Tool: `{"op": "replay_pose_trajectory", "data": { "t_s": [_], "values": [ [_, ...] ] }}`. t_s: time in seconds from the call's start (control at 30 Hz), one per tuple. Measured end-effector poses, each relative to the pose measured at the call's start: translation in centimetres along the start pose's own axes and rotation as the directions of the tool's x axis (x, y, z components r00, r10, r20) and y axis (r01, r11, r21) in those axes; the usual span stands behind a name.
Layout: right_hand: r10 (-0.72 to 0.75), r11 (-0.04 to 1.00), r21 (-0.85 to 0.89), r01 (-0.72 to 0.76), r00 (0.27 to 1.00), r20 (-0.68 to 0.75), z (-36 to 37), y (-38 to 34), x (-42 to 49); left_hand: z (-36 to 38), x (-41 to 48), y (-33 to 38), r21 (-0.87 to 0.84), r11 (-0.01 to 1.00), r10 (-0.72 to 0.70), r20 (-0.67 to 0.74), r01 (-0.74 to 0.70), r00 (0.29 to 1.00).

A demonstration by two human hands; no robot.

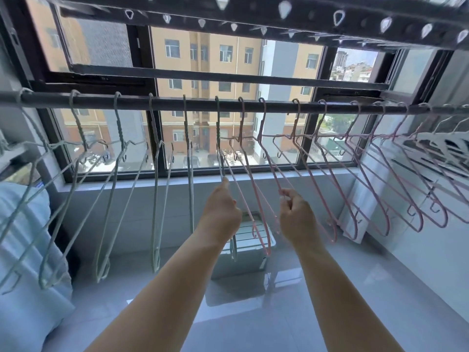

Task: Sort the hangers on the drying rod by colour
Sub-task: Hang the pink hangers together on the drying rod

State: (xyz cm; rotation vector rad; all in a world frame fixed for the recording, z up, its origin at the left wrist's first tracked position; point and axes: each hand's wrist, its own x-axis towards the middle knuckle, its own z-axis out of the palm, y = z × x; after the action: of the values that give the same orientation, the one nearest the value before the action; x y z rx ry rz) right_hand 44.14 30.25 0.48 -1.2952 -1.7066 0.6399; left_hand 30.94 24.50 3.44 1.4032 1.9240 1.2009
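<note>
— Where are the hangers?

— All hooked on the dark drying rod (177,104) that runs across in front of the window (228,72). The pale green hangers (121,174) hang along its left stretch, the pink hangers (327,174) from about the middle toward the right, and white hangers (441,143) crowd the far right end.

— And your hands?

— Both are raised just below the middle of the rod. My left hand (223,212) pinches the wire arm of the last green hanger (220,158), the one beside the first pink one. My right hand (297,217) is closed with thumb and fingers on the arm of a pink hanger (269,158), the second pink one along the rod.

— Anything under the rod?

— A white slatted crate (250,240) sits on the pale tiled floor (355,288) below my hands, partly hidden by them. A light blue cloth (25,250) hangs under the rod's left end
</note>
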Motion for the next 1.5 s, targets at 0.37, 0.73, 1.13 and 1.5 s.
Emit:
{"op": "replay_pose_trajectory", "data": {
  "t_s": [0.37, 0.73, 1.13, 1.5],
  "values": [
    [-0.073, 0.997, 0.023, 0.075, 0.993, -0.096, -1.4, 1.2, 0.5, 1.7, -0.2, 0.6, 0.078, 0.997, 0.007, -0.039, -0.004, 0.999],
    [-0.244, 0.944, -0.261, 0.201, 0.959, -0.145, -1.8, -0.1, -0.6, 2.3, -1.0, 2.9, 0.051, 0.984, 0.177, -0.189, -0.17, 0.966],
    [-0.137, 0.984, 0.137, 0.11, 0.97, 0.199, 2.4, -1.3, -4.2, 2.9, 0.3, 2.8, -0.083, 0.996, 0.02, -0.058, -0.025, 0.998],
    [-0.15, 0.978, 0.169, 0.118, 0.971, 0.188, 1.1, -1.4, -3.7, 4.0, 1.1, 2.4, -0.18, 0.98, 0.069, -0.064, -0.08, 0.996]
  ]
}}
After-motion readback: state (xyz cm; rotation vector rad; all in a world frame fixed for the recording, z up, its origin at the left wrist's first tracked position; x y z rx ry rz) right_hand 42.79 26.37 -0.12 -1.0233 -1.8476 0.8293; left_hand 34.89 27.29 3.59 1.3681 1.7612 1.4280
